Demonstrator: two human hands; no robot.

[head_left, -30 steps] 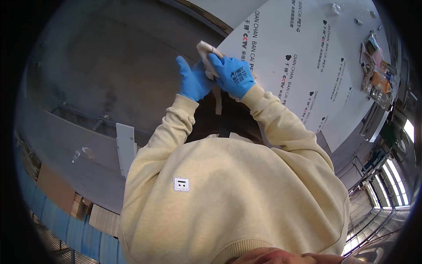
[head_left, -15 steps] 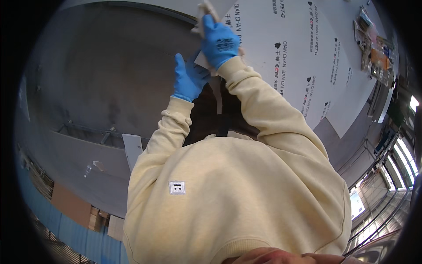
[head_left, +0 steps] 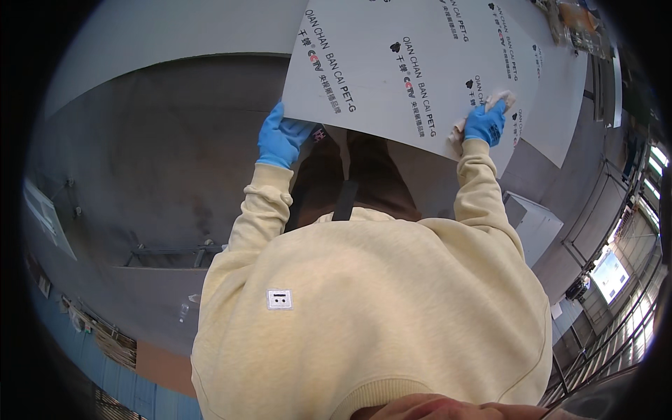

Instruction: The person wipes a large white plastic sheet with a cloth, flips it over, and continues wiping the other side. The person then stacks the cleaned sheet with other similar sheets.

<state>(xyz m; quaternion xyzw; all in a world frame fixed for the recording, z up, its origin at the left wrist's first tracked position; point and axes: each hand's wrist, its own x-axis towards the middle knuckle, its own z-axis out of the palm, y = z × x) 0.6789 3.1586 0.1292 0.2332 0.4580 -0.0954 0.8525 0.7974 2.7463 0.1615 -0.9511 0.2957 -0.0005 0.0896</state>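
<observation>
A large white panel (head_left: 420, 56) with printed protective film fills the upper middle of the view. My left hand (head_left: 280, 136), in a blue glove, grips the panel's lower left edge, its fingers going behind the board. My right hand (head_left: 485, 124), also in a blue glove, presses a crumpled white cloth (head_left: 500, 100) against the panel's face near its right side. Both arms, in cream sweatshirt sleeves (head_left: 483, 189), reach up from my torso. A dark strap (head_left: 344, 199) hangs below the panel between my arms.
A grey concrete surface (head_left: 161, 161) lies to the left. A white box (head_left: 535, 224) stands at the right, below the panel. More white boards (head_left: 560, 126) lie beyond it. Metal railings (head_left: 616, 350) are at the lower right, blue sheets (head_left: 140, 392) at the lower left.
My right hand has swept the cloth from the panel's left corner over to its right side. My left hand has taken hold of the lower left edge. The view has tilted.
</observation>
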